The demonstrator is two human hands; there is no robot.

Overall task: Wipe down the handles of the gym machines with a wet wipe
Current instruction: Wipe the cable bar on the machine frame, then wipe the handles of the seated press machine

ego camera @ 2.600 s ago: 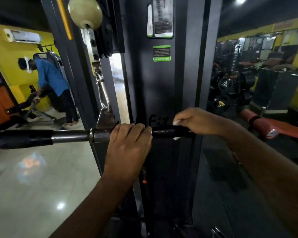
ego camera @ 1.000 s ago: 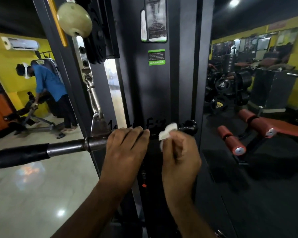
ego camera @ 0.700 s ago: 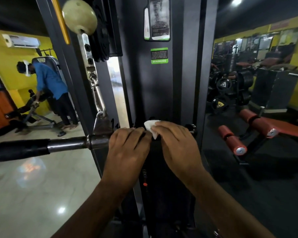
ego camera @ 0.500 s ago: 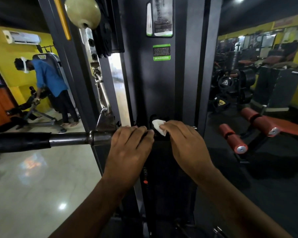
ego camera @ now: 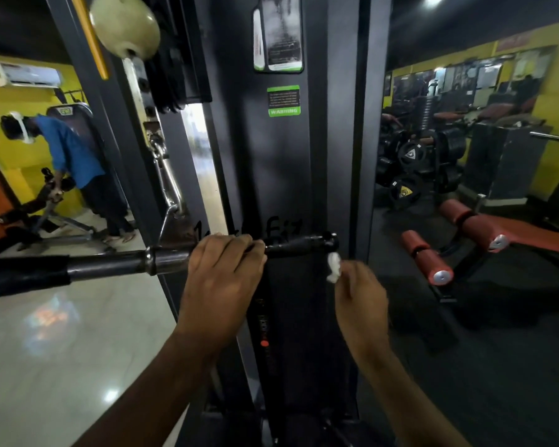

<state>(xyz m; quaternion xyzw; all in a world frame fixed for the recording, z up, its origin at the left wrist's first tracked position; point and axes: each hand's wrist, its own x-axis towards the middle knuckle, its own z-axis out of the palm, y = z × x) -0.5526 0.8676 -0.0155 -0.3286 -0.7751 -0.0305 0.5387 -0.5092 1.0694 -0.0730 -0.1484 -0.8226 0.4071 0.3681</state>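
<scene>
- The bar [ego camera: 110,264] of the cable machine lies level across the left and middle of the view, with a black grip [ego camera: 299,245] at its right end, bare metal in the middle and another black sleeve [ego camera: 23,275] at the far left.
- The left hand [ego camera: 223,279] is clenched over the top of the bar, fingers wrapped round it just left of the right grip.
- The wipe [ego camera: 333,267], small, white and crumpled, sits just below the tip of the right grip; I cannot tell whether it touches the grip.
- The right hand [ego camera: 359,291] pinches the wipe at its fingertips, the fingers curled, with the hand below the bar's right end.
- A metal link [ego camera: 167,185] runs up from a bracket on the bar toward a cream ball [ego camera: 125,25] near the top.
- Behind the bar stands the dark column [ego camera: 284,172] of the machine, carrying a green warning sticker [ego camera: 283,101].
- To the right are red padded rollers [ego camera: 426,256] on a bench, and farther back a rack of weight plates [ego camera: 410,156].
- At the far left a person in a blue shirt [ego camera: 68,150] bends over another machine, below an air conditioner [ego camera: 26,74] on the yellow wall.
- A shiny pale floor [ego camera: 62,350] fills the lower left.
</scene>
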